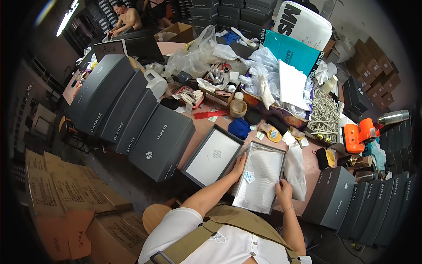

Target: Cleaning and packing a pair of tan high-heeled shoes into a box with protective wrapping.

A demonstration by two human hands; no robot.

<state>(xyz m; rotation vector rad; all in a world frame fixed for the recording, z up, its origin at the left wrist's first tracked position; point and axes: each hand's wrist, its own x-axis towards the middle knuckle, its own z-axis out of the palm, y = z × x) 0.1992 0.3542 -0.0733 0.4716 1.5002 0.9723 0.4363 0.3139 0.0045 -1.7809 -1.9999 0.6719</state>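
A grey shoe box base (238, 194) lies at the table's front edge, close to my body. Translucent ribbed white wrapping (263, 176) fills it, and what is under the wrapping cannot be made out. A small blue-and-white sticker (249, 177) shows near its left wall. My left hand (238, 167) grips the box's left wall, its fingertips partly hidden. At the right wall my right hand (284, 191) has its fingers curled on the rim. The box's lid (211, 156) rests inside-up to the left. Beside the box on the right is a crumpled white plastic bag (296, 171).
Closed dark shoe boxes (162, 136) line the left side; others (329, 198) stand at the right. Beyond are a red comb (211, 114), a bottle (238, 105), a blue cloth ball (239, 128), a tray of white sticks (324, 116) and an orange tape dispenser (358, 135).
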